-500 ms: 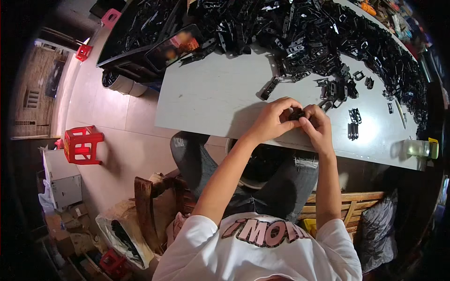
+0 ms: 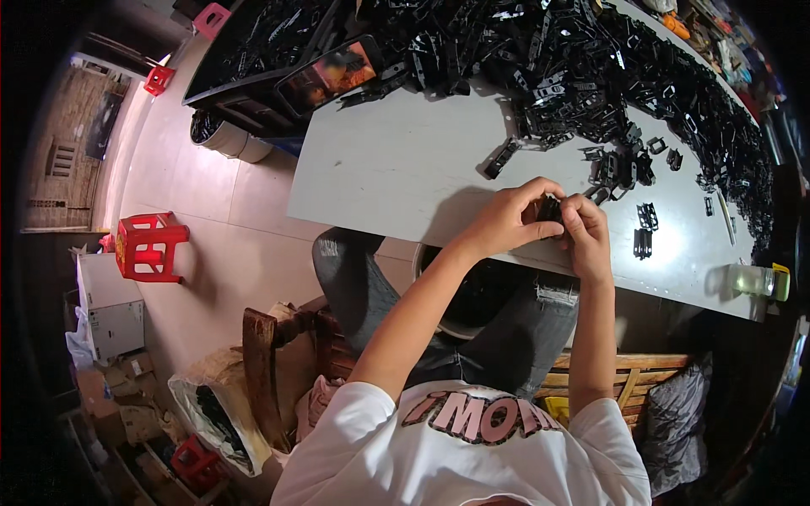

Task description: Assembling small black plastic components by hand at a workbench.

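Both my hands meet over the front edge of the white table (image 2: 380,169), closed on one small black plastic part (image 2: 549,208). My left hand (image 2: 515,221) grips it from the left between thumb and curled fingers. From the right, the fingertips of my right hand (image 2: 588,232) pinch it. Fingers cover much of the part, so its exact kind is unclear. Beyond my hands, a single black part (image 2: 502,158) lies apart from a large heap of similar black parts (image 2: 574,93). Right of my right hand lie a few black pieces (image 2: 644,243).
A phone (image 2: 329,74) with a lit screen leans at the table's far left. At the right end lies a clear container (image 2: 758,281) with a yellow-green rim. A bucket (image 2: 456,325) stands below, between my legs. A red stool (image 2: 152,246) is on the floor at left.
The black part has been turned more upright between my fingers. Both hands remain together near the table edge. The whole view has shifted slightly.
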Demonstrator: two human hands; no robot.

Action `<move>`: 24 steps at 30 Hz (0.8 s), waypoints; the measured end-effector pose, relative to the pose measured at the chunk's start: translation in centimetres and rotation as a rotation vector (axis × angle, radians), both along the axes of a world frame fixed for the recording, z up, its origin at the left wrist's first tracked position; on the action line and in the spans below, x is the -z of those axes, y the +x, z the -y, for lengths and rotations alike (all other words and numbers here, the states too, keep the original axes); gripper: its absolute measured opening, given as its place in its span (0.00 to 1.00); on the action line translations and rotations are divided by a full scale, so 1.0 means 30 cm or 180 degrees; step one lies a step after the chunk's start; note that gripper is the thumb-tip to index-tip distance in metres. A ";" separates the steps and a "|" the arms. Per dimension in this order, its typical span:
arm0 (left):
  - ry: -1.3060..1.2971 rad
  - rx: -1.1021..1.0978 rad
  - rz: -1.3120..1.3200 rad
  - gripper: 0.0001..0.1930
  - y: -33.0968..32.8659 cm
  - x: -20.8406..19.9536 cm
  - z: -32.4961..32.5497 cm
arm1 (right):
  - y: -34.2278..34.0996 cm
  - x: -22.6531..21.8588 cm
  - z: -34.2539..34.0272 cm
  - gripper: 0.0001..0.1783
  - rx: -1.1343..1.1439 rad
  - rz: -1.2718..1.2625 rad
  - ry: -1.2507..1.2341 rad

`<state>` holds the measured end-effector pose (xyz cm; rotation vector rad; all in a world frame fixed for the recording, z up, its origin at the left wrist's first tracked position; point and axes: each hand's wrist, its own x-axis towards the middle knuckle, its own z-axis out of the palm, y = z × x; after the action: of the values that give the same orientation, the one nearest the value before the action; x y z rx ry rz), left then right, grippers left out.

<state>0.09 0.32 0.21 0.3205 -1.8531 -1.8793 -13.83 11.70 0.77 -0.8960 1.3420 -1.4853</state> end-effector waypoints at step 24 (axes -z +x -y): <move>-0.1656 -0.1095 0.0130 0.09 -0.026 0.012 -0.021 | 0.063 -0.109 -0.030 0.13 0.0785 -0.3615 0.0914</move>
<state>-0.69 0.94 -0.15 0.4603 -2.0743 -1.1266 -11.93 12.61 4.05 -1.5008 2.4663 -0.8533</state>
